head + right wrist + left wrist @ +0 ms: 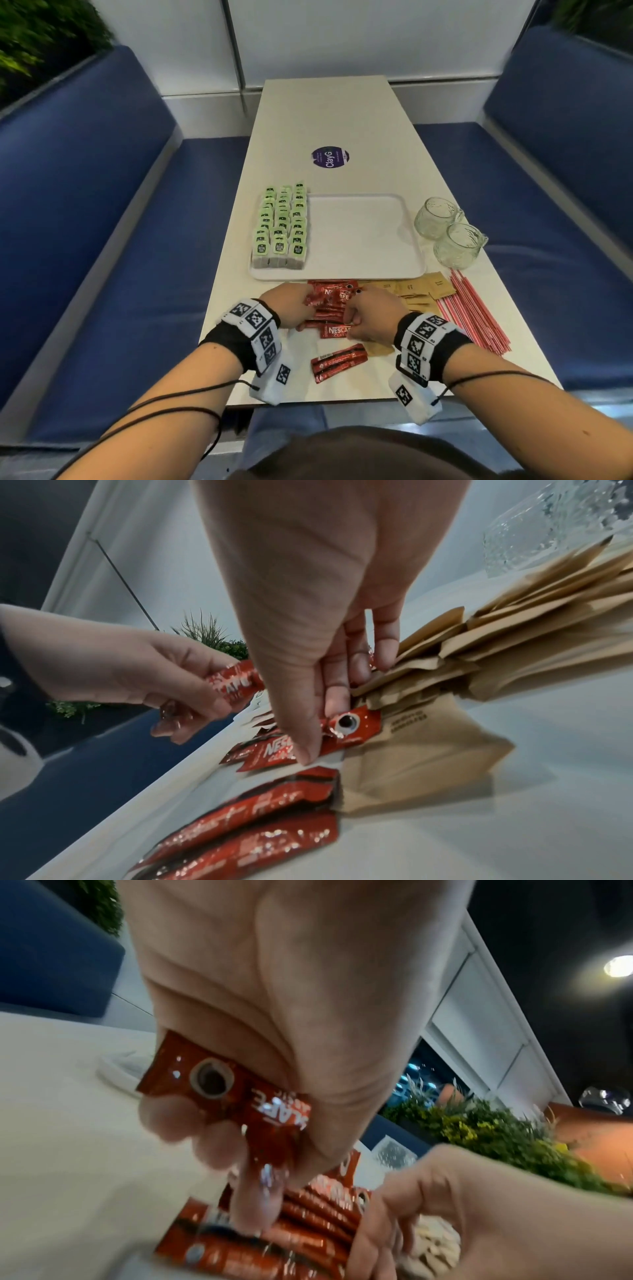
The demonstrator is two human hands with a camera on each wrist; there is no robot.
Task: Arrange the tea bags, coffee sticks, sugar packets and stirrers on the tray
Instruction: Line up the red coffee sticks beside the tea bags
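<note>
A white tray (363, 270) lies mid-table, with rows of green tea bags (281, 226) standing along its left side. In front of it is a pile of red coffee sticks (330, 310). My left hand (305, 301) grips a coffee stick (219, 1085) at the pile's left edge. My right hand (352, 318) pinches another coffee stick (356, 726) lying on the pile, thumb on one side and fingers on the other. Brown sugar packets (421, 287) are spread to the right of the pile. Red-and-white stirrers (476, 308) lie further right.
Two glass mugs (438, 217) (459, 245) stand to the right of the tray. Two more coffee sticks (337, 363) lie near the table's front edge. A purple round sticker (330, 157) is beyond the tray. Blue benches flank the narrow table.
</note>
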